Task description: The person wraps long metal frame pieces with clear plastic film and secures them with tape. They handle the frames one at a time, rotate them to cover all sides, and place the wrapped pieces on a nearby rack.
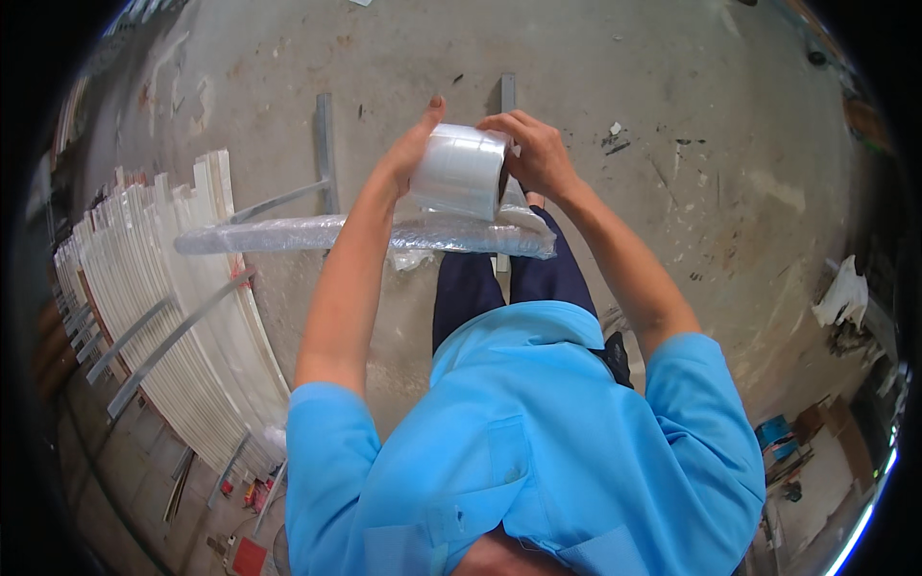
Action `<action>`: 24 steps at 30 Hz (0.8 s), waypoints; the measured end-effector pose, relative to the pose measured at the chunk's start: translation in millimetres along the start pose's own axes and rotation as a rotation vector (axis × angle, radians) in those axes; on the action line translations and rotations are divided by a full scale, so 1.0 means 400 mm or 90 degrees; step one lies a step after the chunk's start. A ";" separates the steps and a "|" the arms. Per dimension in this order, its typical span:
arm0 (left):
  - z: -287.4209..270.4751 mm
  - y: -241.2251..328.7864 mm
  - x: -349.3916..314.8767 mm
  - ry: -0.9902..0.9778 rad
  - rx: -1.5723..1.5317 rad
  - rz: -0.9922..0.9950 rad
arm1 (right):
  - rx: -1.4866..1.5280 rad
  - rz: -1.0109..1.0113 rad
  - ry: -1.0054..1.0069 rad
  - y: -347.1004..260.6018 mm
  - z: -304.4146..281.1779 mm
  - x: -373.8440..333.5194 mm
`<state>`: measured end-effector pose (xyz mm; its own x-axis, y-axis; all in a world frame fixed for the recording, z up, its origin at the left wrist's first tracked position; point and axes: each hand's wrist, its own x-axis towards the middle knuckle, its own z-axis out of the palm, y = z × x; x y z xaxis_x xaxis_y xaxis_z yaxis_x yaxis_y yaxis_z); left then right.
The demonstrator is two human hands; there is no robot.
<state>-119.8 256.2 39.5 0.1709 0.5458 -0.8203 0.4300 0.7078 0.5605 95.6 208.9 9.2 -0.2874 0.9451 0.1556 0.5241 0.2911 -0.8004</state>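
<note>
A wide roll of clear stretch film (pixel 459 171) is held between my two hands, above a long bundle wrapped in film (pixel 307 235). My left hand (pixel 415 149) presses against the roll's left end, thumb pointing up; its other fingers are mostly hidden behind the roll. At the right end, the fingers of my right hand (pixel 540 154) are curled over the rim by the dark core opening. The bundle lies crosswise below the roll, passing under my left forearm, with its right end over my legs. Loose film hangs around that right end.
Long white strips (pixel 182 317) are stacked at the left on metal bars (pixel 182 331). A metal stand's upright bar (pixel 327 144) is beyond the bundle. White crumpled plastic (pixel 843 293) lies at the far right, and a red-topped object (pixel 250 557) at the lower left.
</note>
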 end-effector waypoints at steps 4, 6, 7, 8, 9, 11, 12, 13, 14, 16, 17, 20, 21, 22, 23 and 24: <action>0.009 -0.023 -0.069 0.396 0.414 0.266 | 0.247 0.311 -0.230 0.136 0.111 -0.017; -0.010 -0.087 -0.196 -0.055 0.017 0.330 | 0.357 0.487 -0.341 0.210 0.157 -0.050; -0.003 -0.134 -0.257 -0.329 -0.106 0.318 | 0.383 0.559 -0.391 0.239 0.175 -0.082; 0.023 -0.186 -0.302 -0.406 -0.095 0.172 | 0.394 0.638 -0.443 0.265 0.192 -0.106; 0.060 -0.237 -0.319 -0.485 -0.089 0.055 | 0.427 0.654 -0.450 0.286 0.208 -0.125; 0.141 -0.330 -0.286 -0.137 0.198 -0.031 | 0.453 0.716 -0.462 0.314 0.233 -0.150; 0.169 -0.370 -0.264 0.023 0.325 -0.110 | 0.431 0.655 -0.470 0.322 0.243 -0.151; 0.187 -0.405 -0.232 0.085 0.260 0.063 | 0.396 0.604 -0.477 0.326 0.253 -0.146; 0.202 -0.434 -0.185 0.131 0.185 0.178 | 0.347 0.566 -0.488 0.327 0.262 -0.138; 0.211 -0.492 -0.105 0.162 0.064 0.295 | 0.270 0.465 -0.599 0.322 0.274 -0.112; 0.208 -0.517 -0.072 0.149 0.023 0.300 | 0.223 0.415 -0.652 0.316 0.280 -0.095; 0.211 -0.584 -0.048 0.159 0.012 0.271 | 0.131 0.445 -0.845 0.287 0.293 -0.067; 0.216 -0.597 -0.051 0.171 0.025 0.255 | 0.118 0.469 -0.852 0.276 0.297 -0.063; 0.223 -0.604 -0.057 0.183 0.038 0.239 | 0.105 0.494 -0.859 0.266 0.298 -0.061; 0.231 -0.607 -0.065 0.194 0.051 0.222 | 0.092 0.519 -0.866 0.257 0.298 -0.062; 0.238 -0.601 -0.069 0.205 0.068 0.153 | 0.086 0.535 -0.889 0.251 0.296 -0.062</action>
<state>-143.5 28.1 -83.6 -0.0005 0.8141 -0.5808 0.5044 0.5017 0.7028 60.2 197.2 -143.6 -0.4732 -0.0600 -0.8789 0.8505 -0.2913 -0.4380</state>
